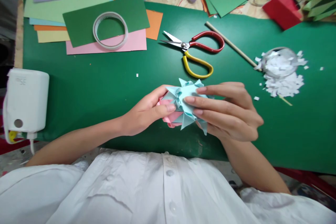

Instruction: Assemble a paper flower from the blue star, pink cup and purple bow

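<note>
pinching the pink piece (174,117), the left hand (147,112) has its thumb on top and the rest of its fingers tucked behind. the right hand (231,112) is gripping the blue piece (187,99), with fingertips laid across the top and its thumb hidden. the blue piece is folded paper with sharp points around it. the pink piece peeks out from under it on the left side, and the two touch. both pieces are held up near the white shirt (131,189), over the near part of the green counter (91,87).

just past the hands lie the scissors (185,45), with their blades apart, one red handle and one yellow one. a stick (228,43) lies slanted beside them. its lower end is near a round dish (278,48) of white bits (285,84), and more bits lie in front. over on the left, the tape (126,33) rests on a green sheet (133,15) and a pink sheet (135,42). a white box (27,99) sits at the left edge.
</note>
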Demonstrator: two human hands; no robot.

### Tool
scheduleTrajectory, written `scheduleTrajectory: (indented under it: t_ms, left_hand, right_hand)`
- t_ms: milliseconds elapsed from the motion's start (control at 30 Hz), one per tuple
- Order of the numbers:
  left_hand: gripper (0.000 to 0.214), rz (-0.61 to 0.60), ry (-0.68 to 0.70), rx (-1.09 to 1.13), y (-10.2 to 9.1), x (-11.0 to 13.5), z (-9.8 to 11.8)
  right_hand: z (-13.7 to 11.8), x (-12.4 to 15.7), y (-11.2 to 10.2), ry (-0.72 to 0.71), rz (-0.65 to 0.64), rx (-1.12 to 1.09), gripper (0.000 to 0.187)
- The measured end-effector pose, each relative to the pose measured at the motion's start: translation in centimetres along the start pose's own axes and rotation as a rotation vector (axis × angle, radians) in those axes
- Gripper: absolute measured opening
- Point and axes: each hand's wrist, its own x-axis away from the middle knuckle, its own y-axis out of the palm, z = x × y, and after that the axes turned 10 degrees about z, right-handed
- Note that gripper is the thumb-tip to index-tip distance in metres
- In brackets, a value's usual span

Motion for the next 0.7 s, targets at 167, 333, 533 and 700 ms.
scheduleTrajectory:
  t_ms: [167,333,533,700]
  left_hand:
    - [0.029,0.009,0.066,0.022,-0.3,-0.1,-0.2]
    - [0.028,0.123,0.111,0.037,-0.5,-0.3,-0.2]
    - [0.033,0.260,0.082,0.115,0.1,-0.9,0.4]
    - [0.033,0.373,0.050,0.110,0.1,-0.8,0.3]
  right_hand:
    - [0.1,0.3,0.9,0.234,0.111,0.040,0.021]
    - [-0.2,0.3,0.8,0.715,0.122,-0.128,0.040]
    - [-0.9,0.6,1.0,1.231,0.150,-0.337,0.031]
    - [-1.2,0.6,1.3,1.192,0.297,-0.417,0.024]
